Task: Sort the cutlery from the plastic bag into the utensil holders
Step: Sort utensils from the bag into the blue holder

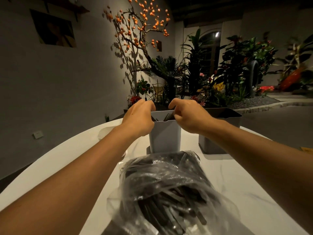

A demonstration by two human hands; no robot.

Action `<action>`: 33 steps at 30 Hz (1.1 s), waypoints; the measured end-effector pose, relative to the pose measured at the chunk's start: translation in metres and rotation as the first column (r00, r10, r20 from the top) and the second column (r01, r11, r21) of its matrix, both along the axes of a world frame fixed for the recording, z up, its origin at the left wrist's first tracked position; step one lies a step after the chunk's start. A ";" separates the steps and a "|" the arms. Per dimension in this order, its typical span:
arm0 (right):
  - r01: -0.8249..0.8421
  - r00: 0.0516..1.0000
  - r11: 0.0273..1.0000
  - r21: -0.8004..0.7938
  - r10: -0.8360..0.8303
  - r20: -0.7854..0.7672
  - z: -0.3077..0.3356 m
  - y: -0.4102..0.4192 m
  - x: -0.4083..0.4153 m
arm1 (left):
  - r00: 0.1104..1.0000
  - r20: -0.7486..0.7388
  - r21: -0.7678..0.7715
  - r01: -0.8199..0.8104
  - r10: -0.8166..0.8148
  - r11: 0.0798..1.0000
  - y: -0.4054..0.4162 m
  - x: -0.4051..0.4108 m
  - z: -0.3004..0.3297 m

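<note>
Both hands reach over the near grey utensil holder (164,134) on the white counter (237,175). The left hand (138,116) curls its fingers over the holder's left rim, gripping it. The right hand (188,116) has its fingers bent down at the holder's right rim, over dark cutlery (167,116) standing inside; whether it pinches a piece I cannot tell. The clear plastic bag (169,189) of dark cutlery lies nearer the person, between the forearms. A second grey holder (220,133) stands just right.
</note>
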State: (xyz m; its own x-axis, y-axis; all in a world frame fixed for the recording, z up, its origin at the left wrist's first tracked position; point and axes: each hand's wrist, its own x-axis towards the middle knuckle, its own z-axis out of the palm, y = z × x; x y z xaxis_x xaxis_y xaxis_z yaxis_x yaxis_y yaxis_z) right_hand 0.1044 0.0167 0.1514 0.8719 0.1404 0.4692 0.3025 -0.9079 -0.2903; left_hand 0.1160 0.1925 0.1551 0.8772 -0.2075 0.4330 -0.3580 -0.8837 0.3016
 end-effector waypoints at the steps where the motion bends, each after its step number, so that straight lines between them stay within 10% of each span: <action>1: -0.024 1.000 1.000 0.018 0.024 0.017 0.000 0.001 -0.010 | 1.000 0.001 -0.014 0.007 -0.007 1.000 0.001 -0.011 0.000; 8: -0.328 0.883 0.922 0.208 0.377 -0.278 -0.008 0.018 -0.112 | 0.995 -0.089 -0.118 0.043 -0.054 0.992 0.006 -0.113 -0.014; 13: -0.265 0.652 0.952 0.153 0.294 -0.699 -0.040 0.017 -0.149 | 0.945 -0.276 -0.008 0.182 -0.177 0.983 0.014 -0.164 -0.057; 18: -0.253 0.932 0.841 -0.478 0.079 -0.354 -0.079 0.000 -0.142 | 0.975 -0.197 0.255 0.149 -0.100 0.955 0.040 -0.158 -0.101; 33: -0.225 0.971 0.966 -0.128 0.211 -0.112 -0.116 0.014 -0.121 | 0.982 0.009 -0.122 0.187 -0.187 0.975 0.027 -0.111 -0.149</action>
